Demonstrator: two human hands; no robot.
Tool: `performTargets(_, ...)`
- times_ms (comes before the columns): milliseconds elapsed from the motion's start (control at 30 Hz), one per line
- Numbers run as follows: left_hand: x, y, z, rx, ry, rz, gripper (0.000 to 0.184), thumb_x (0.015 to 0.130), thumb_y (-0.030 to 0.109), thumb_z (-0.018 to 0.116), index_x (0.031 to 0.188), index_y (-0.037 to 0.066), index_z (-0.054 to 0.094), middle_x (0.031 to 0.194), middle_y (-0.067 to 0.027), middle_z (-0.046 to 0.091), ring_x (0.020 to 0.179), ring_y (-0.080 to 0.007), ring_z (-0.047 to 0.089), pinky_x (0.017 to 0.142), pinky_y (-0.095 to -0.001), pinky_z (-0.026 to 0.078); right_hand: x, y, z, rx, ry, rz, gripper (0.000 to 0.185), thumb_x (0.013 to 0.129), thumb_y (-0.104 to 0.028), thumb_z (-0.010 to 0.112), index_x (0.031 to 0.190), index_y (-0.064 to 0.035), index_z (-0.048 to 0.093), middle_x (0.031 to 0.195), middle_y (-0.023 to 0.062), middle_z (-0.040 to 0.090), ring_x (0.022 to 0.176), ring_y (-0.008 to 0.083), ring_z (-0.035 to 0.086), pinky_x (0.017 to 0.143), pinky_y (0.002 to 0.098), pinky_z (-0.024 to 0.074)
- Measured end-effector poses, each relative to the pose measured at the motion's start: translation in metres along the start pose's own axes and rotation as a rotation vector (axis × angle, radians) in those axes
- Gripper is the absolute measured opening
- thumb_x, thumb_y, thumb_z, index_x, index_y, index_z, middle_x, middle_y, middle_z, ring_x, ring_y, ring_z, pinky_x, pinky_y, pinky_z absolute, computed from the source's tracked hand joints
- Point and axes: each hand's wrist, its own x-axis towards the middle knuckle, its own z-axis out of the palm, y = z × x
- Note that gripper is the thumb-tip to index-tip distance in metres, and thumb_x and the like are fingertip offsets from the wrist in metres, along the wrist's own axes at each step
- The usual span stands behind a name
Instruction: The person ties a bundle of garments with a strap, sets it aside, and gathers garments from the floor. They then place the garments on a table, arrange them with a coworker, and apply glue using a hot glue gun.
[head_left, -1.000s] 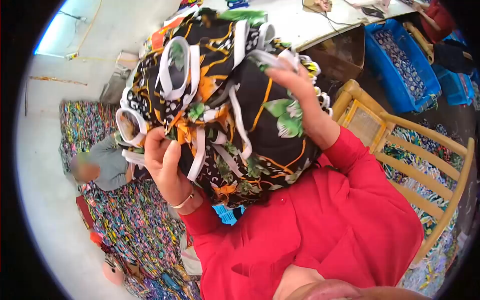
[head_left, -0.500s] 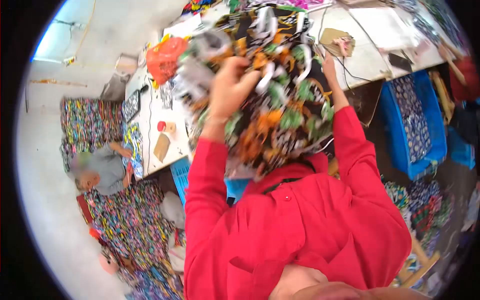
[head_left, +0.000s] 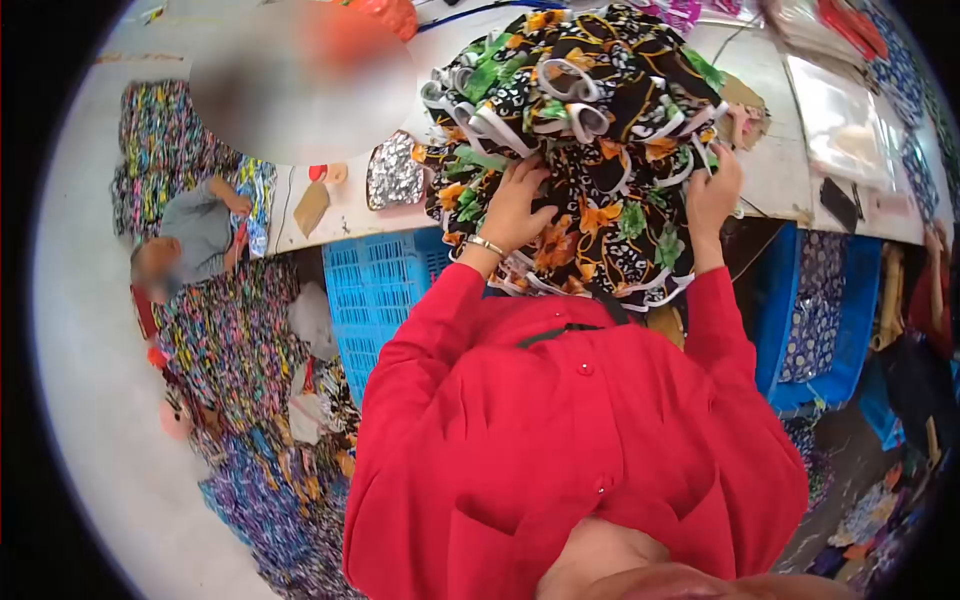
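A thick pile of black floral fabric pieces (head_left: pixel 610 215), printed with orange and green flowers and edged in white trim, rests on the table in front of me. Its upper part is bunched into a mound with curling white edges. My left hand (head_left: pixel 515 208) lies on the near left part, thumb spread away and fingertips at the fold under the mound. At the right edge, my right hand (head_left: pixel 714 190) has its fingers bent around the cloth and its trim. What lies beneath the pile is hidden.
The white table (head_left: pixel 385 218) holds a patterned silvery piece (head_left: pixel 396 170), clear plastic sheets (head_left: pixel 850 125) and a dark phone-like object (head_left: pixel 840 204). Blue crates (head_left: pixel 375 290) stand below at left, a blue bin (head_left: pixel 820 320) at right. Another person (head_left: pixel 195 235) works at left beside stacked colourful bundles.
The fabric pile, blurred and loosely spread before, now sits gathered and still on the table. My left hand has moved lower onto it; my right hand now shows at its edge. The view has shifted.
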Motion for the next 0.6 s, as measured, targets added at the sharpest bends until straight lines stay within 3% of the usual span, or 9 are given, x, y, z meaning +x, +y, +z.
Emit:
performTargets(67, 0.0, -0.001, -0.004, -0.014, 0.026, 0.002, 0.047, 0.067, 0.018, 0.067, 0.108, 0.002, 0.052, 0.123, -0.018, 0.045, 0.114, -0.0368, 0.04, 0.096, -0.0409, 0.036, -0.001, -0.041, -0.02, 0.23, -0.014, -0.029, 0.023, 0.074, -0.007, 0.057, 0.097, -0.0042, 0.059, 0.092, 0.0149, 0.058, 0.086, 0.0318, 0.056, 0.072, 0.0377, 0.0458)
performTargets(200, 0.006, 0.001, -0.014, -0.123, 0.087, -0.003, 0.032, 0.07, 0.013, 0.063, 0.099, 0.003, 0.056, 0.11, -0.0149, 0.053, 0.101, -0.0327, 0.051, 0.085, -0.039, 0.043, -0.003, -0.115, -0.004, 0.406, -0.434, -0.492, 0.021, 0.073, -0.006, 0.06, 0.094, -0.0062, 0.058, 0.09, 0.0129, 0.058, 0.083, 0.0289, 0.057, 0.068, 0.0366, 0.0473)
performTargets(233, 0.003, 0.006, -0.018, -0.194, 0.095, -0.051, 0.027, 0.071, 0.012, 0.062, 0.097, 0.003, 0.057, 0.104, -0.0141, 0.056, 0.096, -0.0311, 0.054, 0.081, -0.0382, 0.044, 0.0, -0.127, -0.001, 0.41, -0.455, -0.494, 0.021, 0.073, -0.006, 0.06, 0.094, -0.0062, 0.058, 0.09, 0.0129, 0.058, 0.083, 0.0289, 0.057, 0.068, 0.0366, 0.0473)
performTargets(300, 0.008, 0.008, -0.026, -0.272, 0.108, -0.09, 0.022, 0.073, 0.01, 0.061, 0.094, 0.003, 0.058, 0.099, -0.0132, 0.058, 0.09, -0.0295, 0.057, 0.076, -0.0375, 0.046, 0.023, -0.142, 0.019, 0.329, -0.394, -0.731, 0.029, 0.073, -0.006, 0.062, 0.102, -0.0048, 0.058, 0.095, 0.0141, 0.058, 0.082, 0.0309, 0.058, 0.072, 0.0348, 0.0474)
performTargets(367, 0.004, 0.002, -0.042, -0.308, 0.23, -0.168, 0.017, 0.074, 0.009, 0.06, 0.09, 0.004, 0.059, 0.091, -0.012, 0.059, 0.082, -0.0271, 0.059, 0.07, -0.0364, 0.046, 0.052, -0.158, 0.026, 0.295, -0.258, -0.594, 0.034, 0.071, -0.011, 0.064, 0.103, -0.0036, 0.055, 0.098, 0.0165, 0.056, 0.086, 0.0343, 0.056, 0.075, 0.0393, 0.046)
performTargets(433, -0.008, -0.018, -0.051, -0.339, 0.29, -0.219, 0.014, 0.075, 0.008, 0.06, 0.088, 0.004, 0.059, 0.087, -0.0114, 0.06, 0.078, -0.0259, 0.06, 0.067, -0.0359, 0.047, 0.072, -0.131, 0.068, 0.177, -0.155, -0.288, 0.03, 0.07, -0.009, 0.061, 0.098, -0.0006, 0.053, 0.097, 0.0192, 0.055, 0.084, 0.0371, 0.054, 0.076, 0.0425, 0.0444)
performTargets(500, -0.014, -0.067, -0.051, -0.209, 0.579, -0.268, 0.009, 0.075, 0.009, 0.062, 0.082, 0.003, 0.061, 0.073, -0.0104, 0.061, 0.066, -0.0234, 0.06, 0.062, -0.0303, 0.047, 0.082, -0.115, 0.092, 0.058, 0.029, -0.257, 0.026, 0.069, -0.004, 0.054, 0.095, 0.0012, 0.052, 0.091, 0.0211, 0.055, 0.082, 0.0384, 0.054, 0.073, 0.0419, 0.0437)
performTargets(533, -0.017, -0.095, -0.054, -0.213, 0.581, -0.276, 0.009, 0.075, 0.009, 0.062, 0.082, 0.003, 0.061, 0.073, -0.0104, 0.061, 0.066, -0.0234, 0.06, 0.062, -0.0303, 0.047, 0.087, -0.107, 0.094, 0.116, -0.012, -0.228, 0.027, 0.068, -0.003, 0.051, 0.095, 0.0012, 0.052, 0.088, 0.0209, 0.056, 0.081, 0.0383, 0.054, 0.073, 0.0411, 0.0437)
performTargets(600, -0.035, -0.152, -0.061, 0.153, 0.639, -0.484, 0.012, 0.073, 0.012, 0.064, 0.081, 0.004, 0.059, 0.078, -0.0111, 0.059, 0.071, -0.0259, 0.059, 0.063, -0.0352, 0.047, 0.086, -0.095, 0.096, 0.154, -0.107, -0.143, 0.03, 0.067, -0.002, 0.049, 0.097, 0.001, 0.052, 0.083, 0.0196, 0.058, 0.079, 0.0348, 0.055, 0.071, 0.039, 0.0439)
